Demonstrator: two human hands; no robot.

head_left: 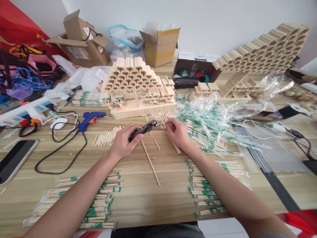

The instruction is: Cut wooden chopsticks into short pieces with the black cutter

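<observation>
My left hand (126, 140) is closed around black-handled pliers (145, 129), whose metal head points right toward my other hand. Fingers pinched, my right hand (177, 132) is closed on a thin wooden chopstick (175, 145) that slants down below the palm; the fingers partly hide it. Between the hands, a loose chopstick (151, 163) lies diagonally on the table, with a short cut piece (157, 144) beside it. Left of my left hand is a pile of short cut sticks (105, 137). Behind both hands stands a stepped structure of glued sticks (138, 87).
Wrapped chopsticks lie in rows at front left (99, 201) and front right (205, 188). Torn wrappers (210, 122) heap at right. A blue glue gun (90, 119) with a looping black cord, a phone (17, 158) and a power strip (29, 110) are left. A larger stick structure (267, 49) stands back right.
</observation>
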